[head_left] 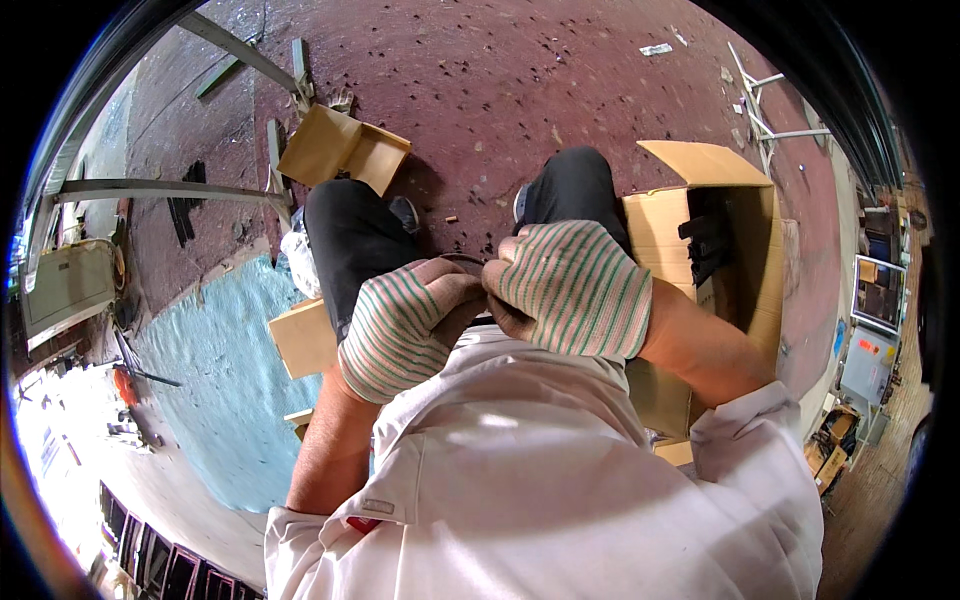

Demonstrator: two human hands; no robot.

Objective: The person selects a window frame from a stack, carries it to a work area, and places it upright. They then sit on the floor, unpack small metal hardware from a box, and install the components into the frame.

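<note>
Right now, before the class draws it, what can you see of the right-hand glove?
The right glove looks knitted: pale with thin green stripes, brownish at the fingers. Worn down to the bare wrist, it is curled, near the right knee and close beside the left glove. A dark item by its fingertips is mostly hidden.

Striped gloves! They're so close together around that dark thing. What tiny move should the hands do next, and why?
Maybe hold the left hand steady and ease the right hand slightly aside. The curled fingers of both hands meet and mostly hide the dark piece between them, so a small gap might show it better. I can't tell what it is.
</note>
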